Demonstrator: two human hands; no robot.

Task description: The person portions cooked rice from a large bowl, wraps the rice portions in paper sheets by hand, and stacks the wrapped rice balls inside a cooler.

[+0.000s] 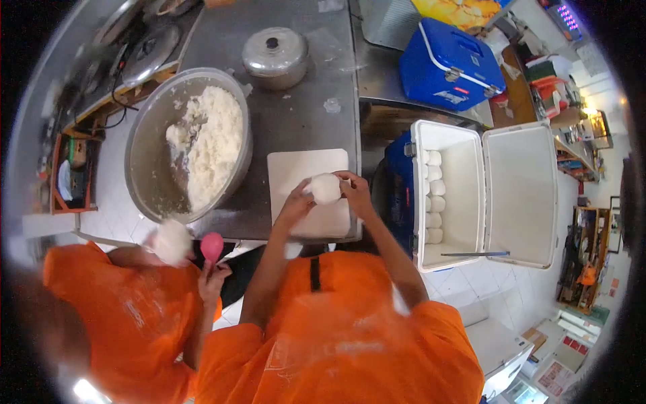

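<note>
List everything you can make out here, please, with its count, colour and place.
table: one, dark grey, centre
board: one, off-white, on the table
white ball: one, white, over the board
basin: one, grey, left of the board
white mass: one, white, inside the basin
lidded pot: one, silver, on the table's far part
open cooler: one, blue outside, white inside, right
white balls: several, white, in the open cooler
closed cooler: one, blue and white, upper right
co-worker: one, orange shirt, lower left
pink utensil: one, pink, in the co-worker's hand
left hand: one, bare, at the white ball's left
right hand: one, bare, at its right
</note>
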